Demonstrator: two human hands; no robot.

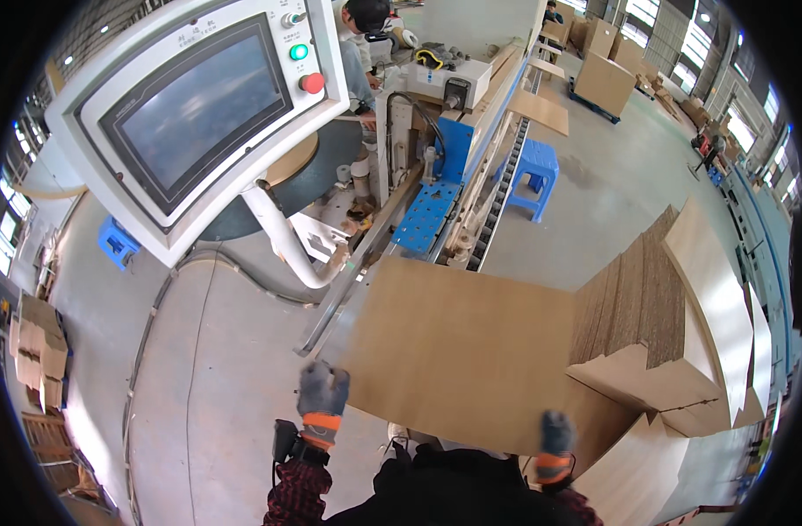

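A large flat brown board (462, 351) lies in front of me, its far edge close to the machine's blue perforated plate (427, 216). My left hand (323, 390), in a dark grey glove with an orange cuff, is closed at the board's near left corner. At the near right corner my right hand (556, 436), gloved the same way, grips the edge; it is slightly blurred. The undersides of the board and the fingers there are hidden.
A white control panel (199, 114) with a dark screen hangs at upper left. Stacked boards (633, 307) stand at right. A roller track (497, 197) runs away beside a blue stool (534, 175). Another person (357, 61) is behind the panel. A cable (147, 351) crosses the floor.
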